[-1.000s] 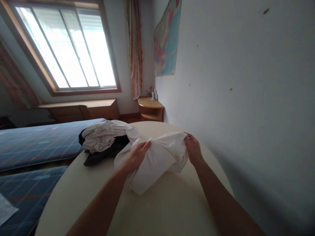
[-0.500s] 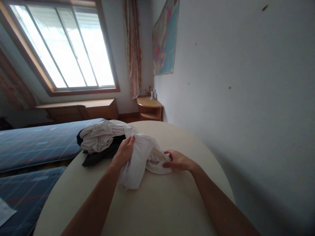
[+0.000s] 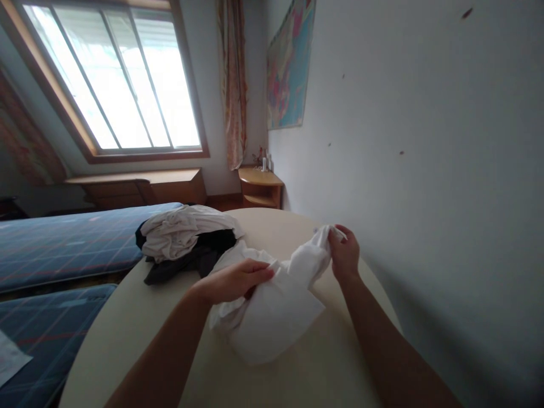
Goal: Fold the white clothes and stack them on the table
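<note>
A white garment (image 3: 276, 323), its exact kind unclear, is stretched between my hands over the pale round table (image 3: 127, 340). My left hand (image 3: 240, 277) is closed on its upper edge, thumb on top. Farther right, my right hand (image 3: 345, 252) pinches a bunched end and holds it raised above the tabletop. The lower part of the cloth hangs in a loose fold towards me. Just beyond my left hand lies a heap of clothes, with a crumpled off-white garment (image 3: 174, 232) on top of dark ones (image 3: 178, 267).
Blue plaid mattresses (image 3: 51, 243) lie left of the table, a white sheet (image 3: 11, 360) on the nearer one. A white wall (image 3: 425, 226) runs close along the right. A wooden corner shelf (image 3: 259, 177) and a desk (image 3: 170, 178) stand beyond, under a window (image 3: 123, 85).
My right hand has moved right and up, pulling out the bunched end of the white garment. My left hand has shifted right with its part, and the cloth has spread and drawn away from the heap.
</note>
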The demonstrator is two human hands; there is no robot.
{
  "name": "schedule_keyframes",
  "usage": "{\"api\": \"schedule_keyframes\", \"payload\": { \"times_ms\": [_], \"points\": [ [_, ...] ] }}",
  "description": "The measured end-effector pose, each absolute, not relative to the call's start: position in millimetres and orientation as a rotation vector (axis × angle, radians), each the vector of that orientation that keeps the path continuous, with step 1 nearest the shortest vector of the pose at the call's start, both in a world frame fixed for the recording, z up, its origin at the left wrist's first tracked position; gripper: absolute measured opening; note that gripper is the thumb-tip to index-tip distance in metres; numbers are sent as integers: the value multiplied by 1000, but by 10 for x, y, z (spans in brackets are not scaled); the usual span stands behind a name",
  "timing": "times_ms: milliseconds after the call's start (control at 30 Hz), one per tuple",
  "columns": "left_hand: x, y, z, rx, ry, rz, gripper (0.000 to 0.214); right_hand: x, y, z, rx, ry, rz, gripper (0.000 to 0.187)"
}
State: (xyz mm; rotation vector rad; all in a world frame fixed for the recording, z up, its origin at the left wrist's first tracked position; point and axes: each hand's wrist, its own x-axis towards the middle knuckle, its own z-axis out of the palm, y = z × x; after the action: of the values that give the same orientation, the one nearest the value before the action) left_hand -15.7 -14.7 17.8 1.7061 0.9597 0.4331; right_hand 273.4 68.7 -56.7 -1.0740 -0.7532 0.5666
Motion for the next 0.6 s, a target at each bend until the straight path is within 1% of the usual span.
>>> {"api": "schedule_keyframes", "payload": {
  "times_ms": [67, 167, 267, 333, 400, 467, 533, 600],
  "points": [
    [-162, -95, 202, 1613, 1003, 615, 54, 2757, 679, -556, -1067, -765, 528, 61],
    [-292, 106, 161, 1509, 1205, 982, 56, 2787, 693, -580, -1096, -823, 469, 60],
    [-545, 322, 83, 1469, 1527, 1357, 48, 2794, 734, -633, -1117, -845, 448, 61],
    [-714, 424, 39, 1437, 1769, 1506, 41, 2785, 759, -665, -1097, -863, 503, 64],
    [-826, 487, 1, 1448, 1934, 1540, 36, 2775, 769, -689, -1081, -939, 649, 75],
    [-857, 516, -45, 1529, 2006, 1487, 38, 2769, 755, -710, -1111, -1074, 803, 92],
    [-814, 512, -118, 1707, 2001, 1350, 50, 2768, 713, -730, -1188, -1271, 890, 105],
    [-732, 479, -217, 1944, 1941, 1083, 65, 2766, 652, -751, -1259, -1539, 901, 109]
  ]
}}
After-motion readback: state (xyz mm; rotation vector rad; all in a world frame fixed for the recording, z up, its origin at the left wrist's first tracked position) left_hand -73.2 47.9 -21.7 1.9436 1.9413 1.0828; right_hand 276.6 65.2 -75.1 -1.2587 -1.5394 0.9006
